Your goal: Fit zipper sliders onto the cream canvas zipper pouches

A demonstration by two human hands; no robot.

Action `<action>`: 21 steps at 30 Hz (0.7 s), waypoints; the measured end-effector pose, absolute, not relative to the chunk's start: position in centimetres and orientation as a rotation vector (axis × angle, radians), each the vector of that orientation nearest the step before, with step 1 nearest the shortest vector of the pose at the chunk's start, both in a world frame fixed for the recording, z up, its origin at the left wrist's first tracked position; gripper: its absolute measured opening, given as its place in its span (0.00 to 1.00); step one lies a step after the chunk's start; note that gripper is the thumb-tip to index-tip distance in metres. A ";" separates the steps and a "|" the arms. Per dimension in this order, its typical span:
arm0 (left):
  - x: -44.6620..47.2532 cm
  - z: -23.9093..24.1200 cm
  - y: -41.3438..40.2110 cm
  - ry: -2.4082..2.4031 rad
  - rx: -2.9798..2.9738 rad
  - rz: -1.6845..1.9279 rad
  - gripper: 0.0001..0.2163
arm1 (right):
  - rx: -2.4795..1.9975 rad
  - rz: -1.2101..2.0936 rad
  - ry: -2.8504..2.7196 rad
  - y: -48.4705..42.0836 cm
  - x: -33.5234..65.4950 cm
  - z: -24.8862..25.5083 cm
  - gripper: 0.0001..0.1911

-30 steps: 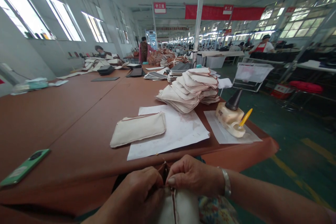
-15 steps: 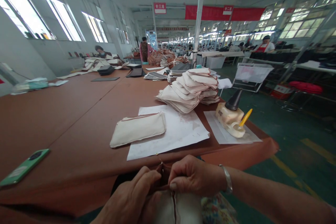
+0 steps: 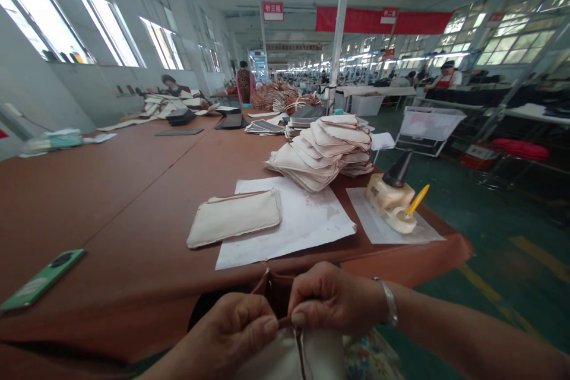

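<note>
Both my hands are closed on a cream fabric pouch (image 3: 307, 356) with a brown lining, held at the near table edge over my lap. My left hand (image 3: 236, 329) pinches its top edge from the left. My right hand (image 3: 332, 300), with a silver bracelet on the wrist, pinches the same edge from the right beside the brown trim. A finished cream pouch (image 3: 235, 218) lies flat on a white paper sheet (image 3: 303, 225) just beyond my hands.
A heap of cream pouches (image 3: 327, 151) sits further back on the brown table (image 3: 111, 208). A glue pot with a yellow brush (image 3: 394, 199) stands on paper at the right edge. A green phone (image 3: 42, 280) lies at left. Other people work in the distance.
My left hand's fingers have curled into a tighter pinch on the pouch's top edge, and the brown lining stands up more between my hands. The table items have not moved.
</note>
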State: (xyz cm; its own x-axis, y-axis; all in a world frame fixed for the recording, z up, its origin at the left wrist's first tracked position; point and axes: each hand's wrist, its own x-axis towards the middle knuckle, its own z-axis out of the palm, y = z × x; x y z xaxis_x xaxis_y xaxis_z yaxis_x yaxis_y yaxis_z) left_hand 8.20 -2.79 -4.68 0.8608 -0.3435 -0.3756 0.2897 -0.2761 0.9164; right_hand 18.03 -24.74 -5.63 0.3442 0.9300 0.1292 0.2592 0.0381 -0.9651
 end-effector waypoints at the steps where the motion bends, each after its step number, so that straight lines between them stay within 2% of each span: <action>1: 8.0 -4.5 -2.8 -0.070 1.810 -0.584 0.22 | -1.458 0.743 -1.145 -24.7 18.0 -5.6 0.15; 6: 7.7 -3.3 -2.0 -0.139 1.840 -0.550 0.21 | -1.380 0.730 -1.140 -24.4 17.9 -5.4 0.14; 11: 8.7 -1.2 -1.6 -0.054 1.889 -0.588 0.28 | -1.369 0.697 -1.148 -24.3 17.8 -5.3 0.14; 15: 9.4 -1.2 -3.1 -0.199 1.826 -0.791 0.23 | -1.409 0.643 -1.183 -24.1 17.6 -5.3 0.13; 19: 9.5 -1.6 -3.4 -0.285 1.967 -0.615 0.23 | -1.399 0.620 -1.209 -23.9 17.7 -5.0 0.13; 21: 9.3 -1.6 -2.3 -0.280 1.926 -0.649 0.23 | -1.353 0.652 -1.137 -24.2 18.3 -4.5 0.14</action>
